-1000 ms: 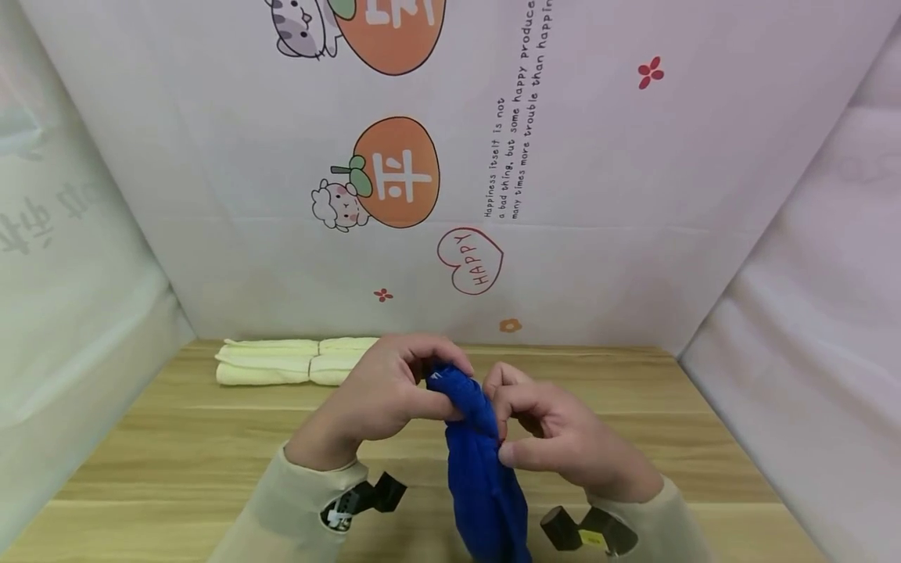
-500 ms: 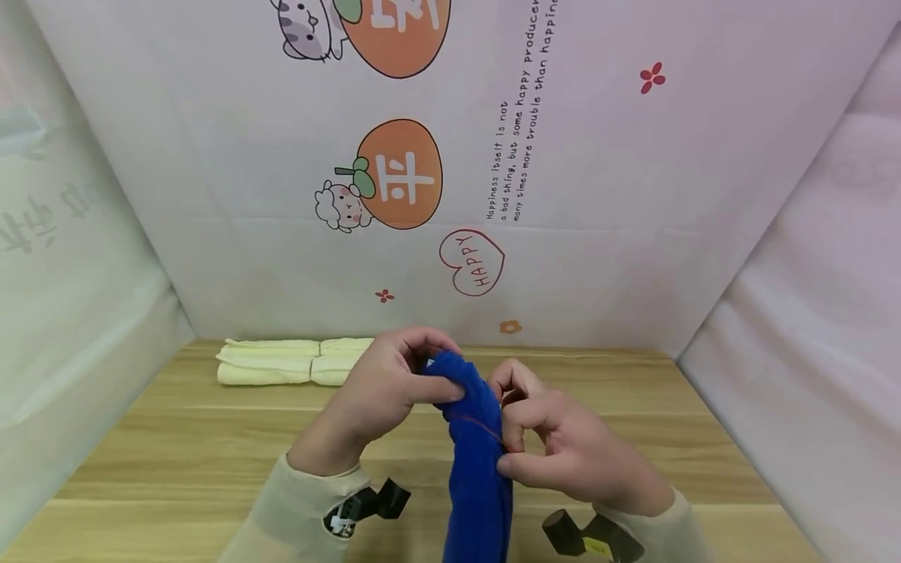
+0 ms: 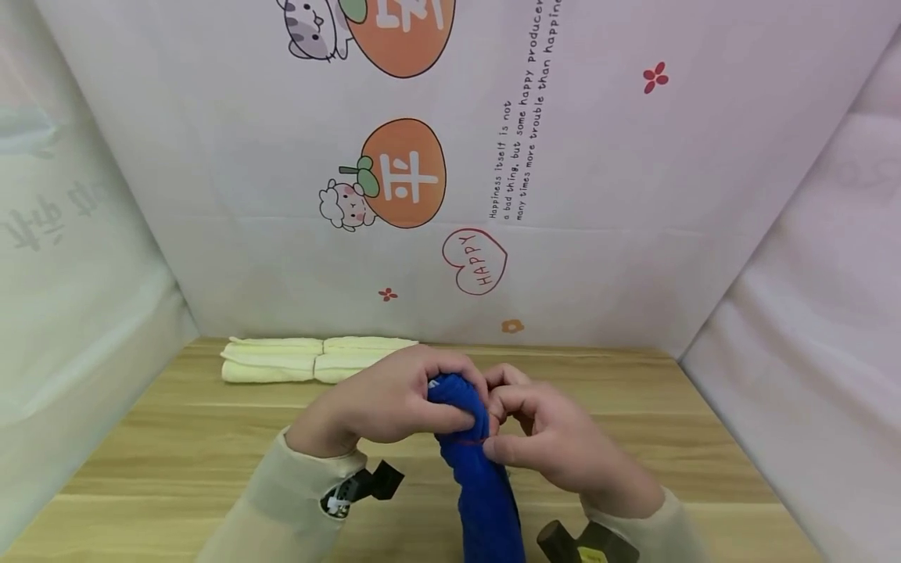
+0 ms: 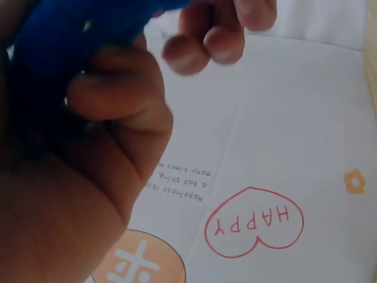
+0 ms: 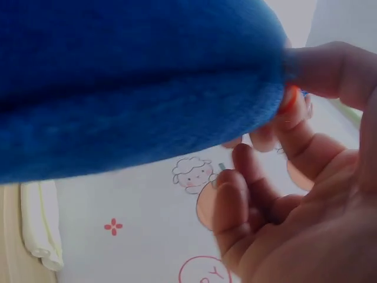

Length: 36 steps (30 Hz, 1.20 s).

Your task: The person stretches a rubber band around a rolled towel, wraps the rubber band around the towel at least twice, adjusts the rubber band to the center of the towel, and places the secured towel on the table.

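Observation:
A rolled blue towel (image 3: 489, 500) hangs over the table's near middle in the head view, its upper end bunched and bent over. My left hand (image 3: 394, 399) grips that upper end, thumb across the front and fingers behind. A thin red rubber band (image 3: 470, 442) crosses the towel just below my left thumb. At the towel's right side, my right hand (image 3: 552, 430) pinches the band between thumb and fingers. Up close in the right wrist view, the blue roll fills the top, and an orange-red bit of band shows by the fingertips.
A pale yellow towel roll (image 3: 271, 361), tied round its middle, lies along the back left of the wooden table (image 3: 176, 469). Behind it rises a white printed backdrop (image 3: 598, 258), with white cloth sides left and right.
The towel's upper end rose with my left hand, then came back down. The band came into sight across the towel's front, and my right hand has shifted slightly left.

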Each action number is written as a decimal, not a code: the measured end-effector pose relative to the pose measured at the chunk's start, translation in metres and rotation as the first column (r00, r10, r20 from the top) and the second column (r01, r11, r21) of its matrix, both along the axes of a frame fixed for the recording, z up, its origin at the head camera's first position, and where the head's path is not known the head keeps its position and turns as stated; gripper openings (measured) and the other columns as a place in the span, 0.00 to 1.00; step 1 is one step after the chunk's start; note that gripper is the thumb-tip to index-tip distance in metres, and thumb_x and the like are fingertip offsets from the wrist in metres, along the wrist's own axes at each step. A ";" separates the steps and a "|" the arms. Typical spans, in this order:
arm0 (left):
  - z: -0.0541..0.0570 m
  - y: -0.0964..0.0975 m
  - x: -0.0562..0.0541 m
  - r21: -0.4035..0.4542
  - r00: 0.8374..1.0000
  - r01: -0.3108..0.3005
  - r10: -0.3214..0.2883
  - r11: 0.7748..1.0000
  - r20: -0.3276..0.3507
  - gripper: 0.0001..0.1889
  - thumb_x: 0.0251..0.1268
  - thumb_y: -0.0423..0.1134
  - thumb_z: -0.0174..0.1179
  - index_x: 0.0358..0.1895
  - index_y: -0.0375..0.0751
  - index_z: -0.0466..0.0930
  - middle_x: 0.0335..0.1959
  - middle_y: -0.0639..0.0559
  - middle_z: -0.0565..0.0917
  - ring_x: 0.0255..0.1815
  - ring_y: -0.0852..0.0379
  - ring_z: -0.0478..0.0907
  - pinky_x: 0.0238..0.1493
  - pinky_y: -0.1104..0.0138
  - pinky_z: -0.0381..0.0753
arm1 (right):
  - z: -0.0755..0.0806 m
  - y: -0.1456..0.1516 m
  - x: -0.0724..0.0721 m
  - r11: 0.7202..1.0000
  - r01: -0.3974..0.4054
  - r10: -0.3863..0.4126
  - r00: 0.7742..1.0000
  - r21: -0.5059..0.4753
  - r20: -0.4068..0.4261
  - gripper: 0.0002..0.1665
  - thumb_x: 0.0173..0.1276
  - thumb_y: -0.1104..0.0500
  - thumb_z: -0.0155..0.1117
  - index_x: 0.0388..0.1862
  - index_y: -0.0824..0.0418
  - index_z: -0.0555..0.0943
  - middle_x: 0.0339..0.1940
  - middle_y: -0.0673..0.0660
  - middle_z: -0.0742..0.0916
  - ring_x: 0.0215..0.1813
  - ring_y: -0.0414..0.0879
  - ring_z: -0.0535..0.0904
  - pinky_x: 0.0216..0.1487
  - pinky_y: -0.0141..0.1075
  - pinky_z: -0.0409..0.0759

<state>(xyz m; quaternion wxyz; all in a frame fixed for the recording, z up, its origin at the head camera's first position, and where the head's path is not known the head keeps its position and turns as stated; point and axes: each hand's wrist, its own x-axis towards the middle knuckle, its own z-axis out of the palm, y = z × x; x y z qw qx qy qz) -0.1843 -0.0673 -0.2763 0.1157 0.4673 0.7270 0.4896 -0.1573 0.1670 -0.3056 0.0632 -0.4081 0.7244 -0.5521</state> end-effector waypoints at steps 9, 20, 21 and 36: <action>0.005 0.005 0.007 -0.097 0.959 -0.282 0.282 0.954 -0.017 0.04 0.63 0.37 0.62 0.39 0.49 0.81 0.26 0.53 0.78 0.22 0.59 0.73 0.24 0.64 0.75 | -0.005 -0.010 0.006 0.990 0.139 -0.141 0.982 -0.026 -0.125 0.19 0.57 0.76 0.60 0.29 0.51 0.74 0.72 0.52 0.67 0.67 0.54 0.68 0.52 0.43 0.79; 0.004 0.019 0.008 -0.077 0.833 -0.545 0.549 0.835 0.064 0.02 0.62 0.39 0.62 0.36 0.48 0.81 0.12 0.55 0.67 0.11 0.58 0.60 0.16 0.67 0.62 | -0.001 -0.014 0.017 0.948 0.311 -0.259 0.869 0.059 -0.421 0.23 0.51 0.76 0.58 0.27 0.45 0.72 0.76 0.50 0.65 0.76 0.53 0.52 0.64 0.61 0.64; 0.004 0.019 0.007 -0.065 0.811 -0.573 0.576 0.817 0.098 0.02 0.62 0.39 0.63 0.36 0.48 0.82 0.15 0.54 0.70 0.12 0.58 0.64 0.17 0.66 0.65 | -0.002 -0.013 0.019 0.936 0.346 -0.286 0.857 0.068 -0.429 0.23 0.51 0.75 0.59 0.28 0.45 0.71 0.74 0.49 0.67 0.75 0.52 0.55 0.62 0.62 0.65; -0.017 0.009 -0.011 0.479 0.901 0.161 -0.327 0.863 0.286 0.36 0.66 0.32 0.54 0.78 0.40 0.54 0.54 0.41 0.77 0.45 0.51 0.76 0.51 0.61 0.75 | -0.027 0.002 -0.005 0.851 -0.201 0.391 0.860 -0.486 0.329 0.21 0.62 0.77 0.48 0.45 0.60 0.82 0.39 0.50 0.83 0.40 0.42 0.78 0.42 0.33 0.79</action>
